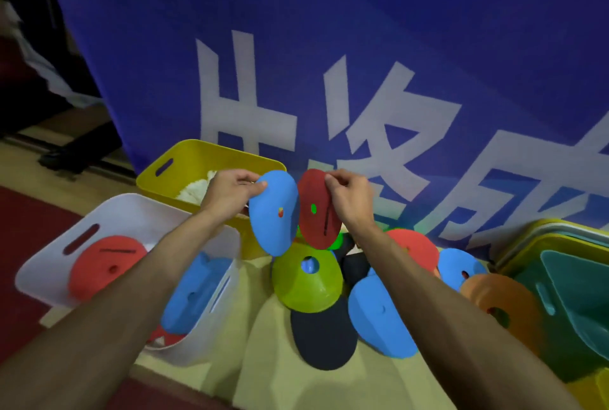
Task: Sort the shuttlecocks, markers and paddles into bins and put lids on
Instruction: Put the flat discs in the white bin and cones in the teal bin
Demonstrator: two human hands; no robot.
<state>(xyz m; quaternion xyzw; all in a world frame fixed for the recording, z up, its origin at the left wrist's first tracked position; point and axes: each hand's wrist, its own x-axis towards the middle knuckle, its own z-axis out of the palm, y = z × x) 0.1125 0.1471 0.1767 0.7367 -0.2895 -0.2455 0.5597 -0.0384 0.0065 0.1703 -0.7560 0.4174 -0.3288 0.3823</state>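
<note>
My left hand [230, 193] pinches the top edge of a blue disc marker [272, 212], held up on edge. Right beside it, my right hand [351, 197] pinches a dark red disc marker [318, 212] the same way. Both hang over a floor pile with a green marker [306, 281], blue markers [379, 320], a red one [415, 250], an orange one [504, 307] and a black paddle [324, 340]. The white bin [138, 212] at left holds a red marker [105, 264] and a blue one [194, 294]. White shuttlecocks [197, 190] lie in the yellow bin [204, 154].
A blue banner with white characters [329, 63] hangs right behind the pile. Stacked yellow and teal bins or lids [566, 278] sit at the right edge. The floor is tan with a dark red strip [29, 221] at left.
</note>
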